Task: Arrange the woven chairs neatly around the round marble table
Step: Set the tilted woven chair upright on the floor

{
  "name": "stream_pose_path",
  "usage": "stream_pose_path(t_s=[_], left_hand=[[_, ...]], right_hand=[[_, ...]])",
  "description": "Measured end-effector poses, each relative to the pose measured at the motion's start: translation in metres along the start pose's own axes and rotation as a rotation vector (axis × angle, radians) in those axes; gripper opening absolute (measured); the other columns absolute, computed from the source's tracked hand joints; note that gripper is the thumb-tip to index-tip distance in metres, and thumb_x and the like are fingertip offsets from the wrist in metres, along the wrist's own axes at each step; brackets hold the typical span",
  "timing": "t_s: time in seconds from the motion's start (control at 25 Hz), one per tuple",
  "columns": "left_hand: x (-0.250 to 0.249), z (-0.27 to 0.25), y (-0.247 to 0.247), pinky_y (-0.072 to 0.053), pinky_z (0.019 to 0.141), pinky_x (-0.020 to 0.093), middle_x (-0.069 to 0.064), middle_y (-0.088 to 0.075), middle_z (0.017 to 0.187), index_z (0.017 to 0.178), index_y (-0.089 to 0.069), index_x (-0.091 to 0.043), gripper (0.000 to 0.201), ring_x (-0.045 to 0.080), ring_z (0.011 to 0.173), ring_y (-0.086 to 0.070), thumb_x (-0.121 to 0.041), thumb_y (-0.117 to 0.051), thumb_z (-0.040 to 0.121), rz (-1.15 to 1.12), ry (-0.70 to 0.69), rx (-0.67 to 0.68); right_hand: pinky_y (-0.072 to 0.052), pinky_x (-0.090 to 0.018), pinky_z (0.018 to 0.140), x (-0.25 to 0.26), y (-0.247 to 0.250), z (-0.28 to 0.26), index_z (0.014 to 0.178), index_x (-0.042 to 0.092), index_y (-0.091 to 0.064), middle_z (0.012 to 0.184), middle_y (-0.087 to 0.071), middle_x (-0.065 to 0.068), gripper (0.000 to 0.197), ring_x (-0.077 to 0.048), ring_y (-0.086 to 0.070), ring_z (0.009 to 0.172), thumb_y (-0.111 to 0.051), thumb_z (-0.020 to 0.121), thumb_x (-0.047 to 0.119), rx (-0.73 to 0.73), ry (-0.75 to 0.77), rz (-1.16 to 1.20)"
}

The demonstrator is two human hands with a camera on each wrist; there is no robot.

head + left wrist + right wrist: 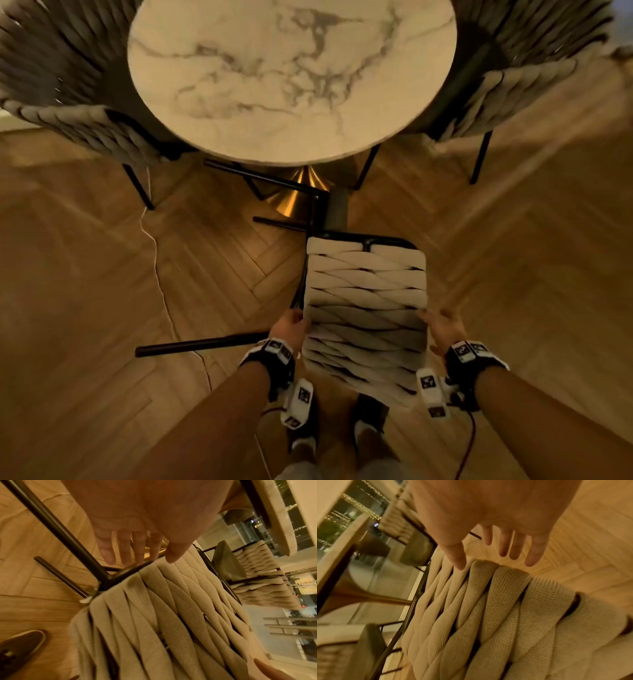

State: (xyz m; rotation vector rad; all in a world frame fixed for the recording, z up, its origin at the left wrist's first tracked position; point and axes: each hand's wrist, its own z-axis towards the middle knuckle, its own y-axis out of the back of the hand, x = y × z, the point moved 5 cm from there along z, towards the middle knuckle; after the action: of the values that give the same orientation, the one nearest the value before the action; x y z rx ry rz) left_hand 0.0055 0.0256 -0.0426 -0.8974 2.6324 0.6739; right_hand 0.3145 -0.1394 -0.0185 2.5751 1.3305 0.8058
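Observation:
A beige woven chair (366, 308) is tipped over on the floor just in front of me, its black legs (202, 344) pointing left. My left hand (291, 325) is at the left edge of its woven panel and my right hand (442, 325) at the right edge. In the left wrist view the left hand (137, 557) has straight fingers over the black frame and its thumb on the weave (163, 615). The right hand (488, 557) also has straight fingers, with the thumb touching the weave (488, 608). The round marble table (291, 75) stands beyond the chair.
Two more woven chairs stand at the table, one at the left (68, 68) and one at the right (513, 68). The table's brass cone base (298, 195) is close to the tipped chair. A thin white cable (154, 246) runs across the herringbone wood floor. My shoes (366, 421) are below the chair.

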Motion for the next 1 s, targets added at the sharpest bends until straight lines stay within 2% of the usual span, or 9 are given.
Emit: stream_pose_path(t_s=[0.08, 0.2, 0.36, 0.48, 0.64, 0.72, 0.8, 0.92, 1.0], left_hand=[[-0.021, 0.013, -0.015, -0.045, 0.102, 0.038, 0.007, -0.054, 0.142, 0.147, -0.042, -0.017, 0.071, 0.032, 0.125, -0.054, -0.051, -0.063, 0.088, -0.128, 0.013, -0.026], [-0.033, 0.027, -0.032, -0.04, 0.109, 0.048, 0.012, -0.043, 0.15, 0.152, -0.03, -0.015, 0.101, 0.037, 0.132, -0.047, -0.066, -0.069, 0.073, -0.252, 0.071, -0.077], [-0.035, 0.03, -0.051, -0.035, 0.112, 0.054, 0.019, -0.025, 0.157, 0.157, -0.012, -0.017, 0.119, 0.044, 0.139, -0.034, -0.07, -0.071, 0.069, -0.062, 0.13, -0.179], [-0.041, 0.024, -0.048, -0.037, 0.111, 0.055, 0.017, -0.028, 0.156, 0.156, -0.014, -0.019, 0.128, 0.042, 0.138, -0.037, -0.072, -0.078, 0.057, -0.074, 0.118, -0.178], [-0.039, -0.002, -0.026, -0.045, 0.106, 0.052, 0.008, -0.048, 0.145, 0.145, -0.035, -0.019, 0.145, 0.034, 0.127, -0.052, -0.086, -0.077, 0.024, -0.179, 0.108, -0.135], [-0.038, -0.02, -0.017, -0.046, 0.104, 0.051, 0.006, -0.053, 0.141, 0.143, -0.04, -0.019, 0.145, 0.031, 0.124, -0.055, -0.086, -0.078, 0.02, -0.258, 0.102, -0.135], [-0.047, -0.046, -0.006, -0.047, 0.104, 0.05, 0.007, -0.055, 0.14, 0.143, -0.042, -0.017, 0.139, 0.031, 0.123, -0.056, -0.082, -0.082, 0.027, -0.335, 0.065, -0.127], [-0.055, -0.076, 0.004, -0.045, 0.106, 0.05, 0.009, -0.057, 0.137, 0.143, -0.044, -0.011, 0.109, 0.033, 0.124, -0.056, -0.06, -0.087, 0.056, -0.465, 0.035, -0.093], [-0.054, -0.088, 0.009, -0.044, 0.107, 0.052, 0.01, -0.058, 0.137, 0.143, -0.045, -0.011, 0.11, 0.033, 0.123, -0.056, -0.061, -0.087, 0.054, -0.552, 0.006, -0.046]], right_hand=[[-0.047, -0.052, 0.099, -0.001, -0.009, 0.013, 0.146, 0.019, -0.044, 0.137, -0.054, -0.009, 0.086, -0.035, -0.053, 0.12, -0.082, 0.074, 0.048, 0.024, -0.043, 0.054], [-0.041, -0.051, 0.109, -0.002, -0.029, 0.025, 0.141, 0.018, -0.053, 0.139, -0.058, -0.008, 0.079, -0.032, -0.053, 0.125, -0.079, 0.076, 0.053, 0.135, 0.015, 0.098], [-0.039, -0.05, 0.113, -0.003, -0.034, 0.033, 0.139, 0.021, -0.056, 0.14, -0.059, -0.005, 0.086, -0.031, -0.053, 0.128, -0.08, 0.069, 0.065, 0.176, 0.095, 0.058], [-0.04, -0.05, 0.112, -0.005, -0.033, 0.026, 0.137, 0.025, -0.058, 0.14, -0.061, -0.003, 0.106, -0.028, -0.055, 0.127, -0.082, 0.049, 0.078, 0.199, 0.091, 0.105], [-0.049, -0.048, 0.102, 0.004, -0.022, -0.049, 0.135, 0.025, -0.059, 0.132, -0.066, -0.005, 0.078, -0.028, -0.061, 0.119, -0.08, 0.07, 0.061, 0.294, 0.047, 0.227], [-0.057, -0.042, 0.085, 0.008, -0.013, -0.091, 0.124, 0.032, -0.066, 0.116, -0.075, -0.002, 0.056, -0.025, -0.071, 0.105, -0.072, 0.077, 0.062, 0.351, 0.018, 0.282], [-0.055, -0.035, 0.075, 0.023, -0.002, -0.13, 0.112, 0.041, -0.067, 0.104, -0.078, 0.007, 0.034, -0.016, -0.073, 0.097, -0.063, 0.085, 0.061, 0.388, 0.073, 0.327], [-0.053, -0.033, 0.077, 0.039, 0.003, -0.175, 0.118, 0.036, -0.069, 0.111, -0.077, 0.008, 0.049, -0.013, -0.071, 0.102, -0.064, 0.08, 0.067, 0.398, 0.178, 0.301], [-0.054, -0.036, 0.087, 0.049, -0.002, -0.2, 0.121, 0.03, -0.07, 0.114, -0.076, 0.006, 0.055, -0.014, -0.072, 0.104, -0.066, 0.079, 0.065, 0.404, 0.234, 0.292]])
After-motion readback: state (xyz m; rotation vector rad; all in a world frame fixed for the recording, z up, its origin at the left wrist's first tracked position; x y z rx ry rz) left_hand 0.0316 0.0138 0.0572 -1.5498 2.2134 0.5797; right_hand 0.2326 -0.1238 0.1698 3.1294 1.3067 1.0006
